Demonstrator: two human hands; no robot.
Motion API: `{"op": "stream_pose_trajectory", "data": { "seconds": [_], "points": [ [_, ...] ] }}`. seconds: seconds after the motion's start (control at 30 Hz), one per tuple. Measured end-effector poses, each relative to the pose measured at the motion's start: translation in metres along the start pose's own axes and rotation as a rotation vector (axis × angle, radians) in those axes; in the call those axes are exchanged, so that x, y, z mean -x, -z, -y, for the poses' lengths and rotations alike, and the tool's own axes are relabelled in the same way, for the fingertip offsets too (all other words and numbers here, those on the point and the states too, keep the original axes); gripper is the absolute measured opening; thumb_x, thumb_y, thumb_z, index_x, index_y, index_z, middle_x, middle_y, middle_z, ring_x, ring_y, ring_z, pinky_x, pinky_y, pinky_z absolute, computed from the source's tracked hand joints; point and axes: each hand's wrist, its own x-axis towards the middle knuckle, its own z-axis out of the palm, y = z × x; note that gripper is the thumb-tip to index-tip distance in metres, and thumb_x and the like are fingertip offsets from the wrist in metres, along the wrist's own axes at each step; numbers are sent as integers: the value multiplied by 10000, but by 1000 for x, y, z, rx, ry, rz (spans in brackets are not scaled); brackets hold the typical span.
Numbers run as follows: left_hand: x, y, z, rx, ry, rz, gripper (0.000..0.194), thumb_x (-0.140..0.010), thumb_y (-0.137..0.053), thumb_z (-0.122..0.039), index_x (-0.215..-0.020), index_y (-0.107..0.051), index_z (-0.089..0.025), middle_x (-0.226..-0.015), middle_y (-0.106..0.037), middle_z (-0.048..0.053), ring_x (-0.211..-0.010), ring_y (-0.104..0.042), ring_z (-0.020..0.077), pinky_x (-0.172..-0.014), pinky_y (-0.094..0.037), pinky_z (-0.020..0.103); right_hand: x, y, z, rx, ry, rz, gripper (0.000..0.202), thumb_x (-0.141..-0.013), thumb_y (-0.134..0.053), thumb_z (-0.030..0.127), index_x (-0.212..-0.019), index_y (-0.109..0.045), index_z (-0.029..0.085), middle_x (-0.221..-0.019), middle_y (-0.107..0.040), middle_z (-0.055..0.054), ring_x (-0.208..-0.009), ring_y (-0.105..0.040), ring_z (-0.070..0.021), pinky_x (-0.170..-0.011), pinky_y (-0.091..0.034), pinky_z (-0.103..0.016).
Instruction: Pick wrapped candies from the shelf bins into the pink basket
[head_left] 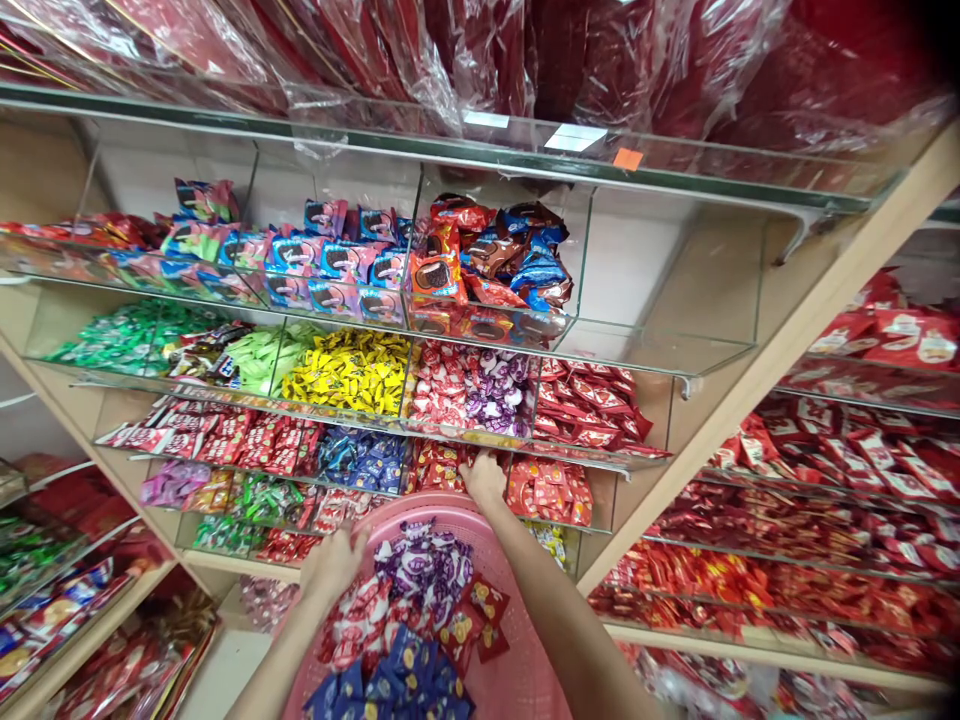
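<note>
Head cam: left hand (330,562) is gripping the pink basket (517,685) by its rim, right in front of the shelves (651,462). Right hand (485,480) is by some red packets (433,466), can't tell if its fingers hold any.

Single view, head-worn, from above and behind the pink basket (435,505). Faces forward and down into the shelf rack (97,450); its posts (757,383) converge toward frame bottom. Roll noted: front edge of the top glass shelf (450,152) slopes down to the right. Close range: left hand (331,560), right hand (484,480) below frame centre; bottom border crops the basket.
</note>
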Motion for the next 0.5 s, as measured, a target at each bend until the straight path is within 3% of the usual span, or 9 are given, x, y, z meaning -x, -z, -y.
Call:
{"op": "stream_pose_trajectory", "data": {
  "seconds": [0.2,0.33,0.4,0.5],
  "points": [
    [-1,-2,2,1,3,-6,574,-832,-203,-534,-1112,-545,-168,-919,-677,185,-862,-626,335,-710,-432,404,12,9,-5,-127,26,-135,408,-810,-415,419,-1089,-456,124,-1017,-573,-148,-866,-600,-250,-700,-439,-330],
    [-2,-2,1,-3,-1,6,579,-826,-204,-542,-1110,-546,-171,-925,-677,181,-863,-625,337,-701,-436,395,43,17,-16,-249,212,-184,459,-805,-434,407,-1202,-371,185,-1046,-556,-76,-846,-577,-180,-689,-426,-269],
    [-2,-1,0,-6,3,6,582,-824,-201,-548,-1104,-548,-173,-923,-678,177,-861,-626,337,-699,-438,393,64,18,-27,-293,355,-147,497,-791,-458,365,-1242,-329,199,-1056,-550,-64,-813,-569,-162,-678,-420,-256],
    [-2,-2,0,-5,-2,2,593,-825,-183,-551,-1114,-543,-179,-912,-680,173,-850,-628,338,-700,-437,399,91,15,-48,-153,483,39,398,-773,-469,308,-1148,-425,183,-1029,-568,-72,-838,-562,-171,-709,-410,-258]
  ]
}}
